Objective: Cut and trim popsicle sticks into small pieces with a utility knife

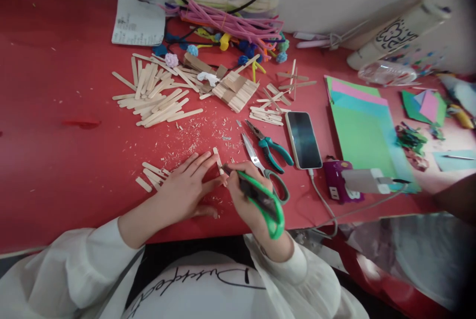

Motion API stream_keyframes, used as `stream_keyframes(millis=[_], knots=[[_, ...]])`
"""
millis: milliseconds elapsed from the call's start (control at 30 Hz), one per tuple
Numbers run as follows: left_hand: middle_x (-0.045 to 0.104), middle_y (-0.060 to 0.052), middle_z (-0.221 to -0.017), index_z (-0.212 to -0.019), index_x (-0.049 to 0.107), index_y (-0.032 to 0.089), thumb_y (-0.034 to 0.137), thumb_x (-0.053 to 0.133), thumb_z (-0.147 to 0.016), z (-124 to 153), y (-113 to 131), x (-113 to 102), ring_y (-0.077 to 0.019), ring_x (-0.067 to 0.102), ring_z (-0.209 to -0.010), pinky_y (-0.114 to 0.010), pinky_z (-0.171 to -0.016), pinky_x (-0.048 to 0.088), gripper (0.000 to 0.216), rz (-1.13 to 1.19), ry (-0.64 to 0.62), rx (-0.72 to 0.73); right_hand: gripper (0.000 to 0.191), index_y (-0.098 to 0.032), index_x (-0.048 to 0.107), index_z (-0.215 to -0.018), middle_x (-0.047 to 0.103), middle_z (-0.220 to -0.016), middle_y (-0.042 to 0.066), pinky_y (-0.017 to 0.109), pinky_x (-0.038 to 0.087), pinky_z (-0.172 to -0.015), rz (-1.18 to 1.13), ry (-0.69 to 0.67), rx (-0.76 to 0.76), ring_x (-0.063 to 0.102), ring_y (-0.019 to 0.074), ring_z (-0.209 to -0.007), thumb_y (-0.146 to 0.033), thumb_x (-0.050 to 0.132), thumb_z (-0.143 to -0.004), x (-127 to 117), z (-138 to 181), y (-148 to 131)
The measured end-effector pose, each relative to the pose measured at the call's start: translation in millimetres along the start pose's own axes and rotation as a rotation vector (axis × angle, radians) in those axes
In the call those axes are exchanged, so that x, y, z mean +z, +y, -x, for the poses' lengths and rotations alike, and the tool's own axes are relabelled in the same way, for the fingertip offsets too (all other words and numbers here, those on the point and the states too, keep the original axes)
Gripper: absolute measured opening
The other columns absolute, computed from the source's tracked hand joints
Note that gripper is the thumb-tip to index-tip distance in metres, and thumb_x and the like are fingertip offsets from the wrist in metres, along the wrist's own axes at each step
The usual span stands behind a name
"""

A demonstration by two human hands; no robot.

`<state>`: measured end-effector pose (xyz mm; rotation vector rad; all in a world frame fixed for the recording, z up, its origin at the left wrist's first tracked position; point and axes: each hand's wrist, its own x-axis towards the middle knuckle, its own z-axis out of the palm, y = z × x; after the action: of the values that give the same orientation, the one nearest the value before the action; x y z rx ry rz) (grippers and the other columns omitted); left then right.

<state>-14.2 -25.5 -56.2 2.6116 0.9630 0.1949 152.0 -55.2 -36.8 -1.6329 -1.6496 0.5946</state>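
My right hand (245, 200) is closed around a green-and-black utility knife (262, 200), its front end at a short craft stick (218, 158) on the red table. My left hand (186, 187) lies palm down with fingers stretched out, its fingertips at the left side of that stick. The knife's blade is too small to make out. Several cut stick pieces (151, 175) lie beyond my left wrist. Wood shavings (189, 133) are scattered in front of both hands. Scissors (264, 167) and teal-handled pliers (269, 145) rest just right of the stick.
Loose craft sticks (156, 93) and a stacked bundle (236, 92) lie farther back, before pink pipe cleaners (226, 19). To the right are a phone (304, 140) on a charging cable, a purple box (336, 182), coloured paper (360, 135) and a tilted bottle (399, 33).
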Motion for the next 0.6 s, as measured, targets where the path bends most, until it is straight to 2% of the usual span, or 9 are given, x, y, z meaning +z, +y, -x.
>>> stream_keyframes(millis=[67,200,333,400,533,600], knots=[[0.031,-0.017,-0.148,-0.128,0.055,0.025,0.063,0.065,-0.068,-1,2,-2,-0.0333,0.027,-0.136,-0.048,-0.110,0.023,0.071,-0.020,-0.027,-0.013,0.011,-0.020,0.057,-0.088,0.066,-0.072,0.001,0.025,0.052,-0.056,-0.117,0.036,0.097,0.064,0.0135,-0.056,-0.023,0.047,-0.085,1,2,8],[0.030,-0.020,-0.148,-0.130,0.053,0.024,0.062,0.065,-0.069,-1,4,-5,-0.0343,0.025,-0.137,-0.050,-0.109,0.023,0.072,-0.051,-0.057,-0.026,0.013,-0.019,0.056,-0.088,0.067,-0.074,0.002,0.027,0.053,-0.058,-0.173,0.070,0.109,0.066,0.0149,-0.060,-0.026,0.045,-0.087,1,7,9],[0.034,-0.018,-0.147,-0.122,0.059,0.024,0.059,0.067,-0.070,1,4,-4,-0.0337,0.028,-0.136,-0.049,-0.108,0.025,0.064,-0.056,-0.018,-0.018,0.010,-0.021,0.059,-0.089,0.066,-0.068,-0.001,0.026,0.052,-0.060,-0.074,0.054,0.068,0.065,0.0145,-0.060,-0.021,0.051,-0.083,-11,15,-16],[0.034,-0.016,-0.146,-0.120,0.059,0.025,0.058,0.068,-0.068,1,4,-3,-0.0335,0.029,-0.135,-0.049,-0.108,0.025,0.063,-0.063,0.017,-0.012,0.011,-0.021,0.059,-0.090,0.066,-0.067,-0.002,0.025,0.052,-0.061,-0.015,0.103,0.045,0.064,0.0129,-0.058,-0.020,0.050,-0.083,-18,18,-26],[0.043,-0.018,-0.138,-0.127,0.054,0.024,0.063,0.065,-0.069,4,3,-2,-0.0350,0.030,-0.134,-0.051,-0.103,0.033,0.071,-0.072,0.041,0.004,0.010,-0.020,0.059,-0.087,0.066,-0.067,-0.001,0.025,0.052,-0.059,-0.005,0.050,0.062,0.065,0.0132,-0.059,-0.021,0.049,-0.084,-22,16,-22],[0.047,-0.018,-0.135,-0.129,0.052,0.020,0.061,0.061,-0.074,5,3,-3,-0.0346,0.031,-0.133,-0.050,-0.102,0.036,0.070,-0.069,0.032,0.015,0.010,-0.020,0.059,-0.088,0.066,-0.068,0.000,0.026,0.052,-0.060,0.002,0.060,0.074,0.065,0.0141,-0.060,-0.022,0.049,-0.085,-22,13,-15]])
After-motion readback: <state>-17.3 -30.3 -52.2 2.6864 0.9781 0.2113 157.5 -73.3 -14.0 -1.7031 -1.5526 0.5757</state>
